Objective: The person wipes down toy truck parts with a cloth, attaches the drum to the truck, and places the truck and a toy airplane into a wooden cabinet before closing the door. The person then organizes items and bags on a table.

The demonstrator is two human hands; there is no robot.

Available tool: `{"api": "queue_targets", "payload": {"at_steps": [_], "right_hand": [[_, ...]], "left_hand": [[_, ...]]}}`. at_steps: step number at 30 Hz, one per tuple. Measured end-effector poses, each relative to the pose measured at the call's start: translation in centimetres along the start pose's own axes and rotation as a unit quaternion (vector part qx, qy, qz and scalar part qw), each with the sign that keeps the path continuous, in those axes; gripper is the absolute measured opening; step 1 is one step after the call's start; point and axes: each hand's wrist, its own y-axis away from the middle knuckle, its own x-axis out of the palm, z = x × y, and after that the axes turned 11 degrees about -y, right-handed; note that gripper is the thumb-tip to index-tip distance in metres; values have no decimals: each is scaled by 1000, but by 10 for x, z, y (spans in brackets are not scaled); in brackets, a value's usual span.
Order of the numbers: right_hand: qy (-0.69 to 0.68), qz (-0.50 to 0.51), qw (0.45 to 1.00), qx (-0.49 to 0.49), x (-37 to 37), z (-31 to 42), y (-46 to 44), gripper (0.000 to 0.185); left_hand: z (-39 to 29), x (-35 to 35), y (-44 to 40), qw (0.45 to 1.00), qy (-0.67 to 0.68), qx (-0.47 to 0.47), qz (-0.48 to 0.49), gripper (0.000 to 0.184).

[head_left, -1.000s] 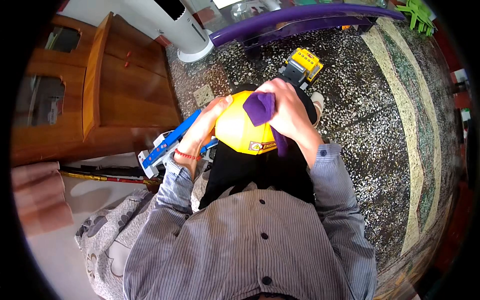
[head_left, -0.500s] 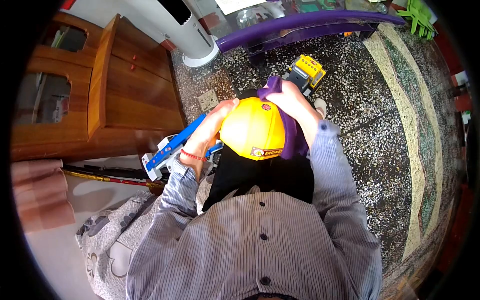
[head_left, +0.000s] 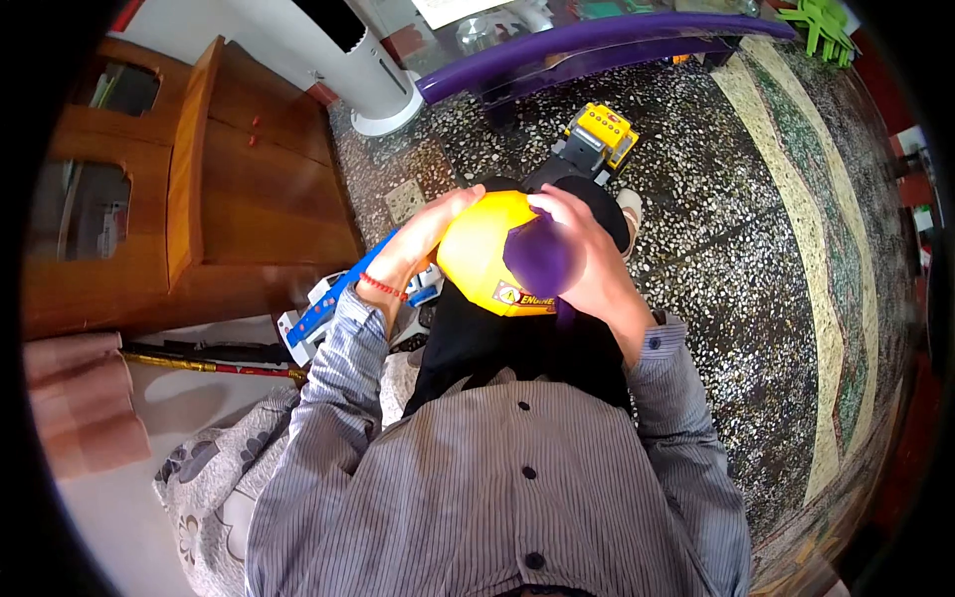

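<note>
A yellow toy hard hat (head_left: 476, 254) with an "ENGINEER" label on its front edge rests over my lap. My left hand (head_left: 423, 237) grips the hat's left side, fingers curled along the rim. A purple cloth (head_left: 537, 257) is bunched under my right hand (head_left: 594, 261), which presses it against the right side of the shell. Part of the cloth hangs down near the label. The hat's underside is hidden.
A yellow and grey toy vehicle (head_left: 602, 137) stands on the speckled floor beyond my knees. To the left are a blue and white toy (head_left: 323, 316) and a wooden cabinet (head_left: 269, 189). Ahead stand a white tower appliance (head_left: 383, 95) and a purple-edged glass table (head_left: 597, 45).
My right hand has moved down from the hat's top edge onto its right side, bringing the purple cloth over the shell. The left hand stays on the hat.
</note>
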Motion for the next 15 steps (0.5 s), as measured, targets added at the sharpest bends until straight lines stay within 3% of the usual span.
{"api": "queue_targets", "payload": {"at_steps": [4, 5, 8, 10, 15], "right_hand": [[-70, -2, 997, 29, -1, -12, -9, 47], [-81, 0, 996, 36, -1, -14, -12, 45], [-86, -8, 993, 83, 2, -13, -16, 39], [-94, -20, 989, 108, 3, -19, -21, 36], [-323, -19, 899, 295, 16, -65, -39, 19]], "left_hand": [[-8, 11, 17, 997, -35, 23, -62, 51], [-2, 1, 12, 999, -46, 1, -24, 58], [1, -1, 9, 999, -44, -19, -22, 56], [16, -6, 3, 999, -33, 10, -22, 53], [10, 1, 15, 998, -59, 8, -36, 51]]}}
